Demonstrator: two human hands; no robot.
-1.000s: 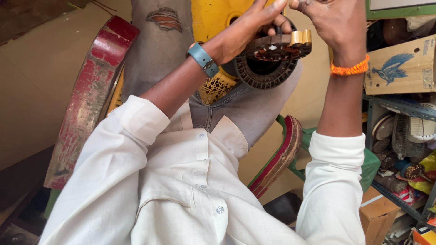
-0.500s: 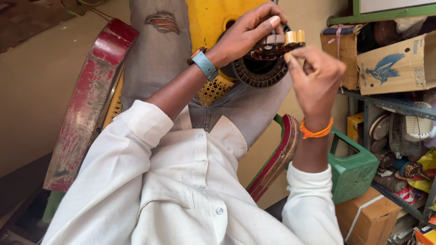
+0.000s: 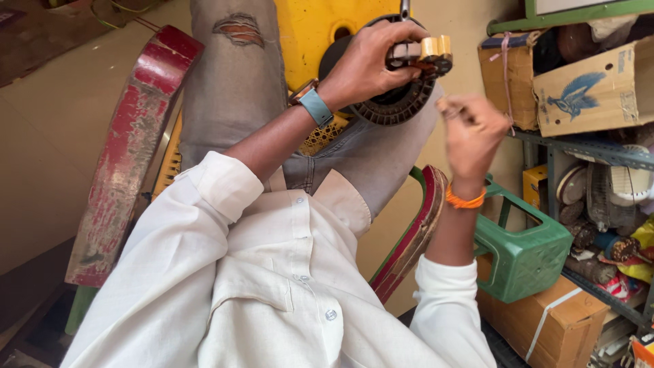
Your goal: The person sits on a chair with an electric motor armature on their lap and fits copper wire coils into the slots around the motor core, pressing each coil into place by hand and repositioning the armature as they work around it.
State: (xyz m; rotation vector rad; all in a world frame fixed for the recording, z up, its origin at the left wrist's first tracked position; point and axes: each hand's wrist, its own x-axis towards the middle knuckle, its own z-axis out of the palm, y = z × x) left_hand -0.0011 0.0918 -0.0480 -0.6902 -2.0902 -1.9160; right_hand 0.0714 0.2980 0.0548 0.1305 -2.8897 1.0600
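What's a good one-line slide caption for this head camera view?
Left hand grips a round black slotted part on the lap; right hand, blurred, hangs beside it.

A matt black ribbed plastic ring (image 3: 392, 109) and a shiny brass-coloured metal piece (image 3: 434, 46) sit against smooth, glossy yellow plastic housing (image 3: 320, 27). Faded grey denim jeans (image 3: 238, 88), torn at 1 knee, look coarse beside a soft white cotton shirt (image 3: 272, 286). The chair arm (image 3: 129, 157) shows chipped, worn red paint. A moulded green plastic stool (image 3: 528, 252) has a dull sheen; 2 brown cardboard boxes (image 3: 599, 88) appear rough and matt on a painted metal shelf (image 3: 586, 150).
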